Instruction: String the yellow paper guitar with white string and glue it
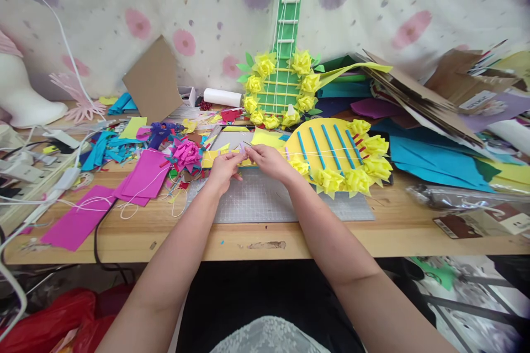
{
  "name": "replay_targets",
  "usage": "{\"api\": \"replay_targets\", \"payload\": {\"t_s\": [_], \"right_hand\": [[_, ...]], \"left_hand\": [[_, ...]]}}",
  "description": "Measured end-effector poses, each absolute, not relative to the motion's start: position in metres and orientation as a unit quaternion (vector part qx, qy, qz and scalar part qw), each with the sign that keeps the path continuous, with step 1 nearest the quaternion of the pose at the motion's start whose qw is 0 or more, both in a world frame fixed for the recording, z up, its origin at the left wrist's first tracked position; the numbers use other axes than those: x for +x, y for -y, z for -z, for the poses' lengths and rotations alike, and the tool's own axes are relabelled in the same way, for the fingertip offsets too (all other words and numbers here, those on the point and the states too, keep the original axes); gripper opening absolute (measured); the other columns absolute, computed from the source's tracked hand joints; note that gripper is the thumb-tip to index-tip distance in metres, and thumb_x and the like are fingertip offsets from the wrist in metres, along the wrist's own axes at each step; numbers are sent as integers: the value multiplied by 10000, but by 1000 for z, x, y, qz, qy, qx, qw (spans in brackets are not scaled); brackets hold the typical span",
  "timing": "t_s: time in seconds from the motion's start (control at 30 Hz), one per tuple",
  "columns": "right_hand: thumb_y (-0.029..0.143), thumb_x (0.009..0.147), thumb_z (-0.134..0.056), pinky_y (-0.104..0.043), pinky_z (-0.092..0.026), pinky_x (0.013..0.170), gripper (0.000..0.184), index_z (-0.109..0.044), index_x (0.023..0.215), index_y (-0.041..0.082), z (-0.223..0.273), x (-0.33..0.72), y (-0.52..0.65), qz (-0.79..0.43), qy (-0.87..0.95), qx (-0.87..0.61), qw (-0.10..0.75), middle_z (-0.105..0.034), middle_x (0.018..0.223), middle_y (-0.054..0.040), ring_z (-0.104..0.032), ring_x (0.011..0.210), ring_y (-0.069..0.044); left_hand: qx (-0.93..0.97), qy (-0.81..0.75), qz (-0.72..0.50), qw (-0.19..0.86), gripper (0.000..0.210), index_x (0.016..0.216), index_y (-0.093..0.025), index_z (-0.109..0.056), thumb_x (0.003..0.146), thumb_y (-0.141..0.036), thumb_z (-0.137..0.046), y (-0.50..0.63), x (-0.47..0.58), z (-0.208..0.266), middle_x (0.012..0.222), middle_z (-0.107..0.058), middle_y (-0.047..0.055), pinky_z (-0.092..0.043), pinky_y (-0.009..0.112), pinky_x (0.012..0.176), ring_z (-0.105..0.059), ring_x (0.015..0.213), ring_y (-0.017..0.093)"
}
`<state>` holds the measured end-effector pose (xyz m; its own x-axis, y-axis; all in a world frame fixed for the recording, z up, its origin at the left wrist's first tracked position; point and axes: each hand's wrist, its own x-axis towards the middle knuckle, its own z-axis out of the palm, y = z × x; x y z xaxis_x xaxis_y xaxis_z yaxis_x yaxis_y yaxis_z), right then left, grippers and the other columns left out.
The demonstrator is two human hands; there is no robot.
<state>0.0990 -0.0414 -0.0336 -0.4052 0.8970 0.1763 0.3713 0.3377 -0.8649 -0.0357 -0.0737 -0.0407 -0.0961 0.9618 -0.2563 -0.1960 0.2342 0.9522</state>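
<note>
Left: smooth magenta felt-like rectangles (pixel 143 176), stacked flat, probably for easy reach. Beside: ruffled magenta flower (pixel 186 154), fabric or crepe. Left hand (pixel 226 170): fingertips pinched over the narrow neck, apparently on thin white strings (pixel 292 154); exact contact too small to tell. Right hand (pixel 270 161): fingertips pressed together just beside, seemingly pinching the same strings, likely for fine control. Behind: green guitar-shaped piece (pixel 285 76), upright, yellow flowers round it. Center to right: flat yellow guitar-shaped piece (pixel 323 142) lies sideways on grey gridded cutting mat (pixel 248 205), presumably for steady support; straight blue strips (pixel 332 146), crinkly yellow flowers (pixel 329 181). Far right: loose blue sheets (pixel 434 160).
</note>
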Motion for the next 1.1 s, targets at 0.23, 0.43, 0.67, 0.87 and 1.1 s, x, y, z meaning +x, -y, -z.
{"api": "replay_targets", "payload": {"t_s": [0.23, 0.43, 0.67, 0.87, 1.1], "right_hand": [[282, 807, -484, -225, -271, 567, 251, -459, 578, 182, 30, 100, 43, -470, 732, -368, 329, -393, 559, 52, -349, 568, -89], [387, 787, -507, -218, -260, 517, 279, -462, 600, 185, 34, 99, 44, -556, 674, -334, 354, -360, 537, 60, -307, 524, -77], [367, 785, -493, -221, -288, 554, 272, -455, 587, 184, 42, 92, 41, -487, 711, -356, 361, -425, 570, 44, -367, 575, -88], [311, 796, -448, -229, -278, 568, 259, -447, 570, 183, 43, 92, 39, -402, 745, -402, 348, -421, 562, 41, -368, 584, -95], [371, 793, -450, -234, -275, 558, 284, -408, 578, 190, 38, 97, 39, -451, 712, -411, 348, -386, 553, 49, -342, 563, -90]], "left_hand": [[324, -477, -460, 675, 160, 579, -166, -506, 613, -265, -626, 72, -47, 39, 366, -145, -129, -309, 148, 286, -141, 320, 28], [377, -476, -464, 645, 304, 643, -150, -552, 678, -438, -644, 73, -47, 40, 401, -158, -122, -384, 168, 317, -153, 329, 24], [392, -510, -494, 585, 387, 737, -152, -541, 653, -508, -665, 74, -38, 40, 621, -514, -38, -460, 210, 353, -376, 371, 26], [410, -550, -551, 476, 297, 633, -145, -534, 691, -406, -662, 69, -38, 47, 484, -434, -67, -399, 168, 341, -327, 349, 25], [367, -476, -566, 564, 269, 641, -154, -503, 693, -345, -686, 69, -43, 42, 429, -270, -105, -315, 141, 341, -227, 344, 14]]}}
